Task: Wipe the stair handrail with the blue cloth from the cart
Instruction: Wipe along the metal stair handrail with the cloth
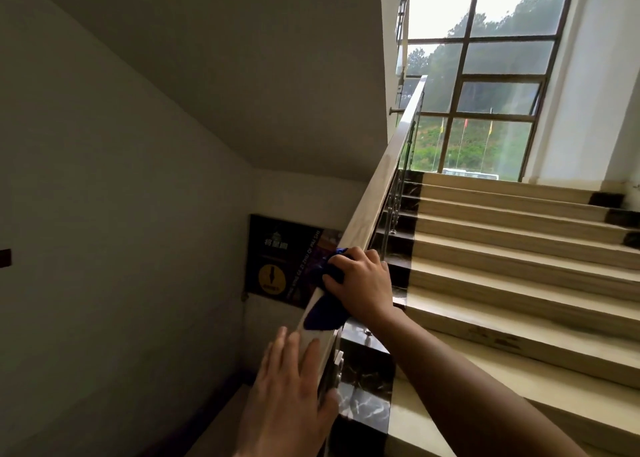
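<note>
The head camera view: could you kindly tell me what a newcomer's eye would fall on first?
The right hand gripping the dark blue cloth on the pale handrail, at centre bottom, draws the eye first. Just below it, the left hand rests with straight fingers on the same rail. Up right, a big bright window glows above the beige stairs.

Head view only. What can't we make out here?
cart: outside the head view, nowhere in frame.
blue cloth: partly hidden under the right hand; its fold unreadable.
handrail: lower end covered by the left hand and cut by the bottom edge.
poster: print too small and dim, right side behind the handrail.
</note>
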